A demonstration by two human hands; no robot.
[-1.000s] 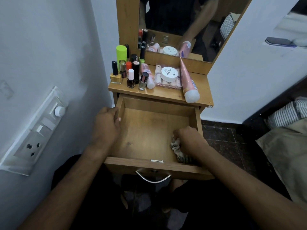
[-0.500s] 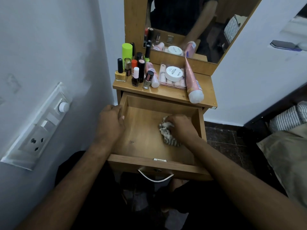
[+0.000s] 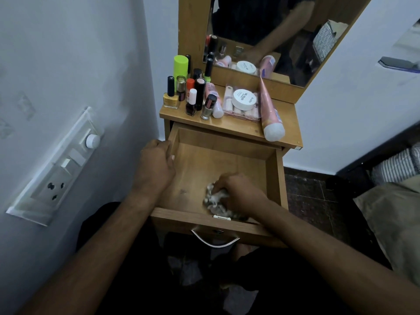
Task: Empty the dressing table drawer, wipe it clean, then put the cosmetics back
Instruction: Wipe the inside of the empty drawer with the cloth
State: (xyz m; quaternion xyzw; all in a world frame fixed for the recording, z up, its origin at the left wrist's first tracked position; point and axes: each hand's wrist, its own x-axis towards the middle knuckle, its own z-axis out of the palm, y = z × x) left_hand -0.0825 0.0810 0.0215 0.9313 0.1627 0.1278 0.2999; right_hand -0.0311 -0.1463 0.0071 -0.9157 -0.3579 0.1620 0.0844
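The wooden drawer [image 3: 218, 153] is pulled out and holds nothing but a crumpled grey-white cloth [image 3: 214, 200]. My right hand [image 3: 238, 192] presses that cloth onto the drawer floor near the front. My left hand [image 3: 155, 164] grips the drawer's left wall. On the dressing table top [image 3: 241, 128] stand several nail polish and lipstick bottles [image 3: 193, 96], a lime-green tube [image 3: 180, 65], a white round jar [image 3: 244, 100] on a clear box and a pink tube [image 3: 270, 114] lying on its side.
A mirror [image 3: 268, 35] rises behind the table top. A white wall with a switch and socket panel [image 3: 56, 169] is close on the left. Striped and tan bedding [image 3: 395, 185] lies to the right over dark tiled floor [image 3: 311, 194]. The drawer has a metal handle [image 3: 214, 241].
My right hand has slid the cloth from the drawer's front right corner to the middle and back toward the front centre. My left hand has stayed on the left wall.
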